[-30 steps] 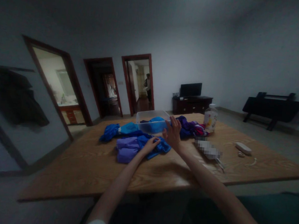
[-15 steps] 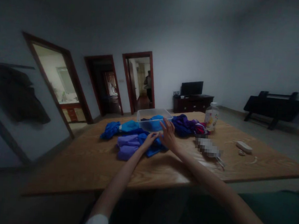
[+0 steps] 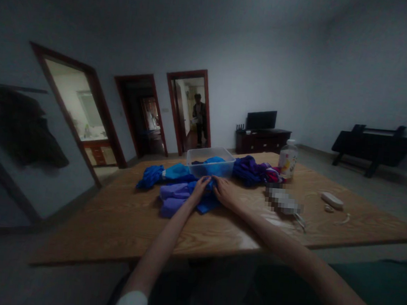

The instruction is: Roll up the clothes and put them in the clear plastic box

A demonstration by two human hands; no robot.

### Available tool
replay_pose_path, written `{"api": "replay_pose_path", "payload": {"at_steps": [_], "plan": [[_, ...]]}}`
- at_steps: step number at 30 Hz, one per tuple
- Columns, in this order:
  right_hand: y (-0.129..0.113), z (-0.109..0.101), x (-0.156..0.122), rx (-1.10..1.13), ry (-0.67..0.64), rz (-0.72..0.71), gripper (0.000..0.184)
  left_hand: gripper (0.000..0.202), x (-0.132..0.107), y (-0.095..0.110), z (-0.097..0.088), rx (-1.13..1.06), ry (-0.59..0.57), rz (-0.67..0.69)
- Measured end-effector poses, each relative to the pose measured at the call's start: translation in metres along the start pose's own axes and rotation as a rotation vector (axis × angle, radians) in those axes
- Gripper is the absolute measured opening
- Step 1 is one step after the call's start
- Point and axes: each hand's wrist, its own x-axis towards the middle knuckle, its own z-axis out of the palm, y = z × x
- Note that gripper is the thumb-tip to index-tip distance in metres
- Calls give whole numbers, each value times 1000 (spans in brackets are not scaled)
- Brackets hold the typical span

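Observation:
My left hand (image 3: 199,190) and my right hand (image 3: 224,191) are close together over a dark blue cloth (image 3: 207,205) on the table. Fingers of both hands are bent and closed on its upper edge; the fingertips are partly hidden in the fabric. Touching it on the left is a folded purple cloth (image 3: 174,201). Just beyond my hands stands a clear plastic box (image 3: 192,168) with light blue fabric (image 3: 214,160) in it.
Blue garments (image 3: 154,176) lie left of the box, a dark purple one (image 3: 248,170) right of it. A labelled bottle (image 3: 287,161), a blurred-out item (image 3: 283,200) and a white case (image 3: 332,200) are on the wooden table (image 3: 113,230). A person (image 3: 199,117) stands in the far doorway.
My right hand has come down from its raised, spread pose onto the blue cloth beside my left hand. The person in the doorway has come more fully into view.

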Motion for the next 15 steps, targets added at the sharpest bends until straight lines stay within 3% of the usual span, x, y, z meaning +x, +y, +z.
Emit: {"api": "replay_pose_path", "payload": {"at_steps": [7,11,15], "plan": [[15,15,-5,52,-100,166,31,61,4,-2,0,-169,7,-122],[11,11,-3,28,-98,203,19,64,4,-3,0,-226,-10,-140],[2,-1,-1,20,-155,188,14,77,1,-3,3,-256,-88,-246]]}}
